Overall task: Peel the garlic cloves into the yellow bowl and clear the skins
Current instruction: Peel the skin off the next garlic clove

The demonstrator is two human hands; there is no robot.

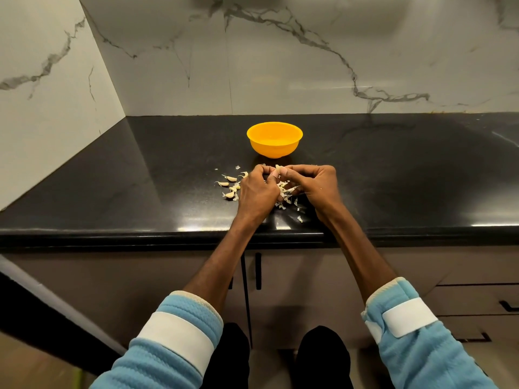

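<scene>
left hand and right hand pinch one clove; one yellow bowl, about four loose cloves.

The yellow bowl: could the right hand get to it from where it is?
Probably yes. The yellow bowl stands just beyond the right hand, with no obstacle on the counter between. But that hand and the left hand are both pinching a garlic clove.

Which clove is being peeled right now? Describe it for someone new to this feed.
On the black countertop, just this side of the yellow bowl, the left hand and right hand meet. The clove is pinched between both hands, unlike the loose cloves and skins lying on the counter.
</scene>
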